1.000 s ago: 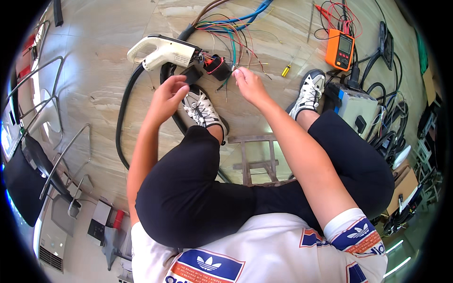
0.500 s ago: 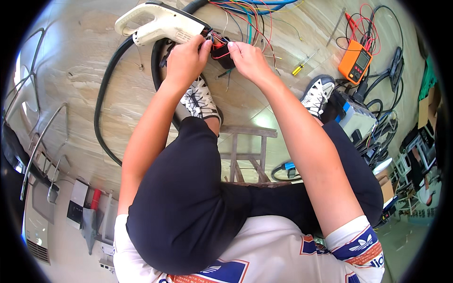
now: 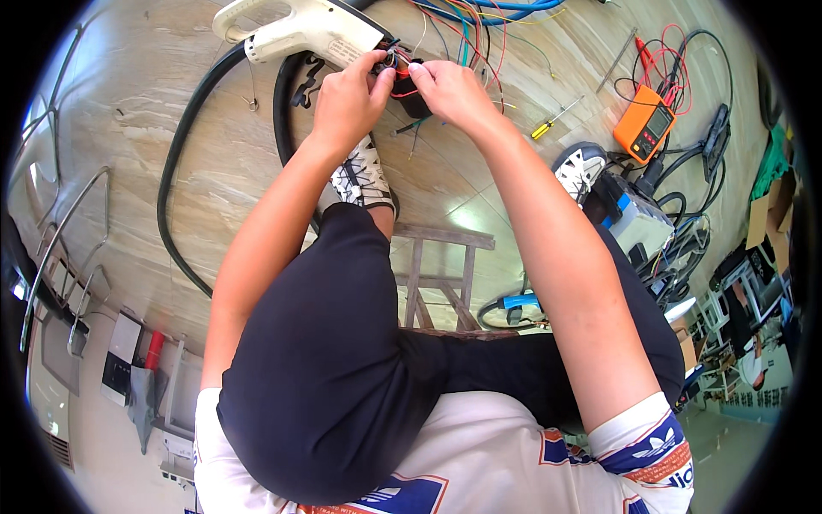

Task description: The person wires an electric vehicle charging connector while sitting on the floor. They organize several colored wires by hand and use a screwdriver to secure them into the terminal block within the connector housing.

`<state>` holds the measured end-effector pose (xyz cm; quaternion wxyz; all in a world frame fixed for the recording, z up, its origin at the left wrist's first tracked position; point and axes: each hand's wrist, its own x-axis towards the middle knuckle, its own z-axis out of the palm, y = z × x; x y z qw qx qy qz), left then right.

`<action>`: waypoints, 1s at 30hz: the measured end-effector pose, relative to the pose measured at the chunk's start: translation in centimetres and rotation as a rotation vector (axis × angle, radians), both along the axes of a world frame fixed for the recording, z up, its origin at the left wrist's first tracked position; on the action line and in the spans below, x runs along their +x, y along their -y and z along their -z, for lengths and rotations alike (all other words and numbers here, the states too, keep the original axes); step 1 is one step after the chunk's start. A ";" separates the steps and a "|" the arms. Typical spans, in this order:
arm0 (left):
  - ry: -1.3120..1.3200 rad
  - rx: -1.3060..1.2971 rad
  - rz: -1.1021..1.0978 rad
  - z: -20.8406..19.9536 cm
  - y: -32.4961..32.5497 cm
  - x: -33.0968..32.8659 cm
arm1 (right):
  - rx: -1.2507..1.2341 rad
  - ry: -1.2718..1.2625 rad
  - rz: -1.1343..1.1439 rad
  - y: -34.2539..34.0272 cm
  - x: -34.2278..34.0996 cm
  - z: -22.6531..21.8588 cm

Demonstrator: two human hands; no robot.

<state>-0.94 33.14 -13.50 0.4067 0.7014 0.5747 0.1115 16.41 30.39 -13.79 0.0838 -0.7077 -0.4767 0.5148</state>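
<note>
Curling in close to the thin wires (image 3: 396,56), the left hand (image 3: 347,104) and the right hand (image 3: 455,92) face each other. That spot is small and blurry, so I can't tell what each one grips. They seem held this way to keep the floppy wires steady. The white handle (image 3: 312,36) lies just past the left hand. The black cup (image 3: 416,105), with wires by its top, sits between the hands, on the near side.

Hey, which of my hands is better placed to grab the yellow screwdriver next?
Probably your right. The right grip is nearer the yellow screwdriver, which lies to its right; the left grip is farther off, beside the white connector handle.
</note>
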 end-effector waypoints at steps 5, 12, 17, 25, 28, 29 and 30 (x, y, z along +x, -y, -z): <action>-0.017 0.022 0.022 0.0 0.0 0.1 | 0.037 -0.010 0.018 0.9 0.1 1.1; -0.043 0.083 0.059 0.1 -0.1 -0.2 | -0.026 -0.021 0.063 0.3 -0.2 0.6; 0.013 0.030 0.017 0.3 -0.2 -0.3 | -0.001 -0.011 0.102 0.7 -0.5 0.3; -0.020 -0.029 0.048 -0.1 -0.7 -0.3 | -0.019 0.035 0.143 0.6 -1.8 0.0; -0.019 -0.034 0.051 -0.2 -0.7 -0.2 | 0.023 0.035 0.128 0.5 -1.8 0.5; -0.019 -0.034 0.052 -0.2 -0.7 -0.2 | 0.041 0.041 0.117 0.5 -1.8 0.5; -0.019 -0.035 0.054 -0.2 -0.8 -0.2 | 0.040 0.042 0.116 0.5 -1.8 0.5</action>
